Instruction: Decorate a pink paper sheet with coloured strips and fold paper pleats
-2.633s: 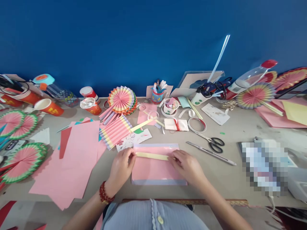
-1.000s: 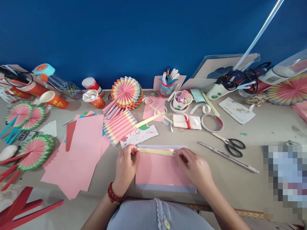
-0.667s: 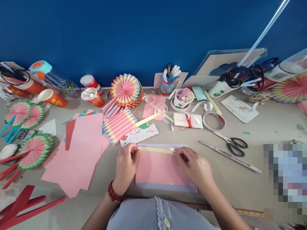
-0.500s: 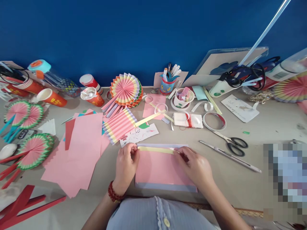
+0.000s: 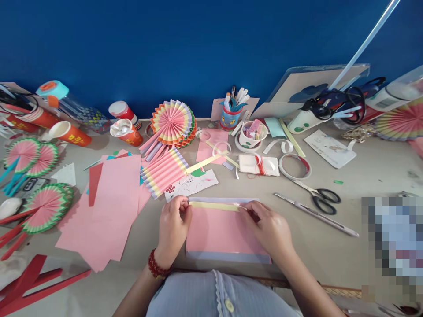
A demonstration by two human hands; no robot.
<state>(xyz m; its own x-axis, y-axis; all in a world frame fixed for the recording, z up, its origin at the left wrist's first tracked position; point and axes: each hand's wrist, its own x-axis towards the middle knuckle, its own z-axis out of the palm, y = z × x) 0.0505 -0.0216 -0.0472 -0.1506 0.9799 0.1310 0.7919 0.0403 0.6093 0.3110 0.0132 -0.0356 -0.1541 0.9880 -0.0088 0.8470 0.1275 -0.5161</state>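
Observation:
A pink paper sheet (image 5: 221,231) with lavender strips along its far and near edges lies flat before me. Across its far side, just below the lavender band, runs a narrow yellow paper strip (image 5: 213,206). My left hand (image 5: 172,231) pinches the strip's left end at the sheet's far left corner. At the other end, my right hand (image 5: 269,224) has its thumb and fingers closed on the strip, with the palm over the sheet's right side. The fingertips partly hide both strip ends.
Right of the sheet lie a utility knife (image 5: 315,215), scissors (image 5: 325,200) and a tape roll (image 5: 295,166). Pink sheets (image 5: 115,202) are stacked at left, near pleated paper fans (image 5: 48,209). A pleated striped paper (image 5: 167,171), cups and a pen holder (image 5: 231,116) stand or lie farther back.

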